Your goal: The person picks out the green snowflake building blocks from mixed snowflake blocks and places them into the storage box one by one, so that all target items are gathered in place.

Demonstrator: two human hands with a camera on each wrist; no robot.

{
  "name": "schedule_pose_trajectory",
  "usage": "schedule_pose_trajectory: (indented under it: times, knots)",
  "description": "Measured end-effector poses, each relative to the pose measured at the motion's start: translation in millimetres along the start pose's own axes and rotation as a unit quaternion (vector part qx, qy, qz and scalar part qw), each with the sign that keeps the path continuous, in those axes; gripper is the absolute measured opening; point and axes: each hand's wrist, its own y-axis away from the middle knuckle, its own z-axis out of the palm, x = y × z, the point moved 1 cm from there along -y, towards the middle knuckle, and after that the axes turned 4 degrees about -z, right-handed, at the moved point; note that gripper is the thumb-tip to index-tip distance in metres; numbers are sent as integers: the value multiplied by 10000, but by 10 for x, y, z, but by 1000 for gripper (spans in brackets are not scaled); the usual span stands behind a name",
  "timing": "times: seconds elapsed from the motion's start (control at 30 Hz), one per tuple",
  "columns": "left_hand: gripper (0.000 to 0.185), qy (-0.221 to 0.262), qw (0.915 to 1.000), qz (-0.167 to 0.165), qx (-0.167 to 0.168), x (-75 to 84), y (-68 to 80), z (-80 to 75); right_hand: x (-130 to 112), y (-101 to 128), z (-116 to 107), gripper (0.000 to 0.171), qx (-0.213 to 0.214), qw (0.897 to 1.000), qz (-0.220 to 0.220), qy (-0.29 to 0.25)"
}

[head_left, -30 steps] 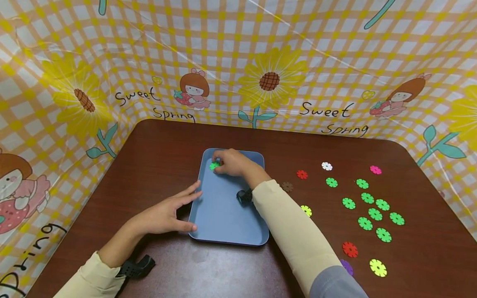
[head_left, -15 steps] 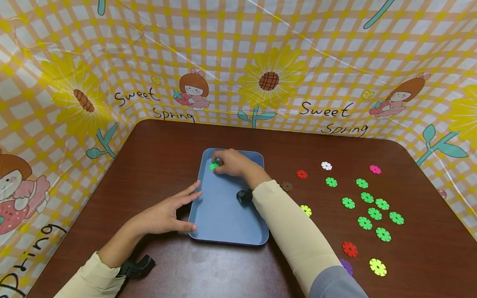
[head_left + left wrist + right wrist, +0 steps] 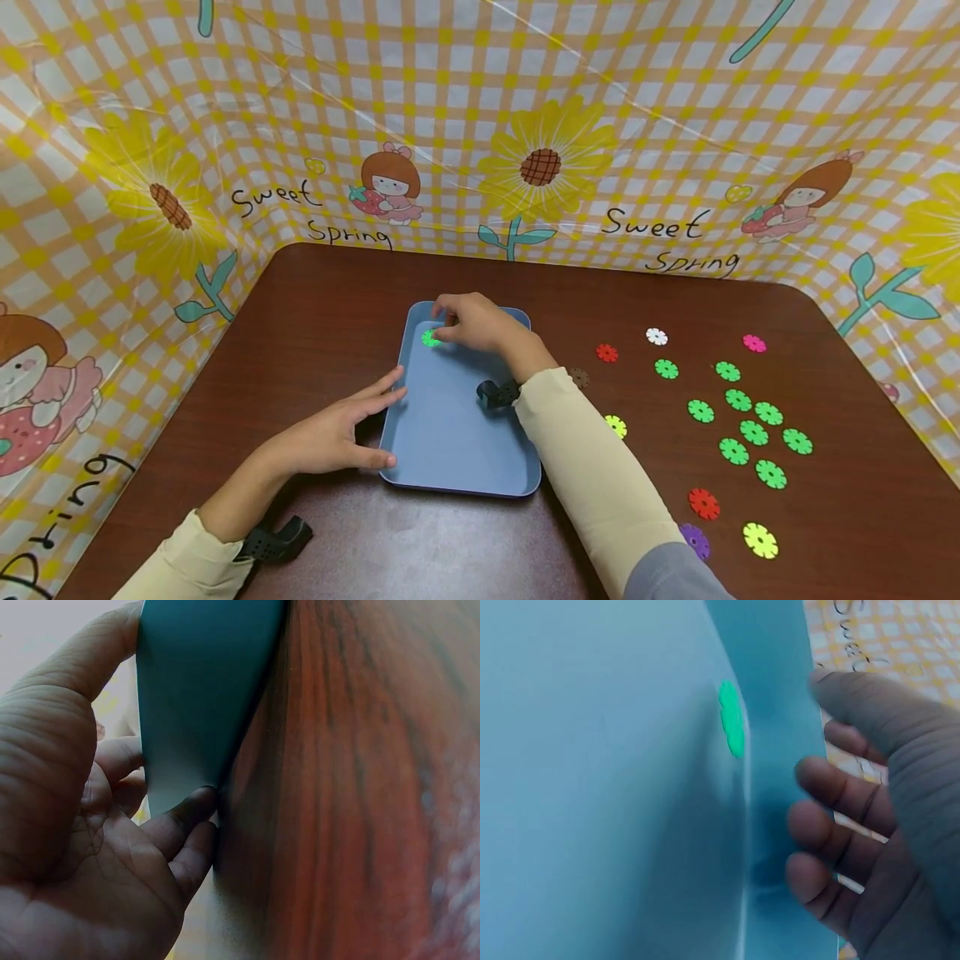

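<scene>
A blue tray (image 3: 450,442) sits mid-table. One green snowflake disc (image 3: 431,338) lies flat in its far left corner, seen also in the right wrist view as the same disc (image 3: 732,727). My right hand (image 3: 471,323) hovers just above and beside that disc with loosely bent fingers (image 3: 832,787), holding nothing. My left hand (image 3: 341,429) rests flat against the tray's left rim, thumb at the near corner; its fingers (image 3: 180,825) touch the tray edge (image 3: 202,697).
Several loose discs lie on the brown table to the right: green ones (image 3: 752,432), red (image 3: 703,502), yellow (image 3: 760,540), white (image 3: 656,336), pink (image 3: 753,343), purple (image 3: 694,540). A checked flower-print cloth wall (image 3: 525,125) encloses the table on three sides.
My right hand has let go of the green disc and lifted slightly up and right, leaving the disc lying in the tray. The left hand has not moved.
</scene>
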Motion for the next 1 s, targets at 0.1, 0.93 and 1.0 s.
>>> schedule_pose_trajectory:
  times: [0.1,0.93,1.0]
  knots:
    - [92,-4,10000,11,0,-2,3,3,16,47,-63,35,201,9998,11,-89]
    - [94,-61,10000,-37,3,17,3,-7,285,1014,-729,36,874,9934,738,-15]
    - [94,-45,10000,-46,-2,15,8,-6,346,1118,-768,37,898,9924,840,53]
